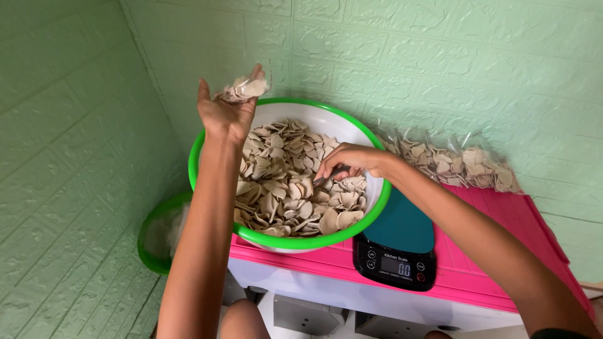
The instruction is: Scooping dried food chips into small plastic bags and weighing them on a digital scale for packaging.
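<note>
At frame centre, over the green-rimmed bowl [207, 135], left hand [227, 110] cupping a clear bag of chips [244, 88], right hand [352, 160] pinching loose chips [292, 179]: better scooping gently, keeping the bag mouth wide and steady.

1 head-worn view looks steeply down from close above at the pink table [502, 220] by the green wall [440, 56].
</note>
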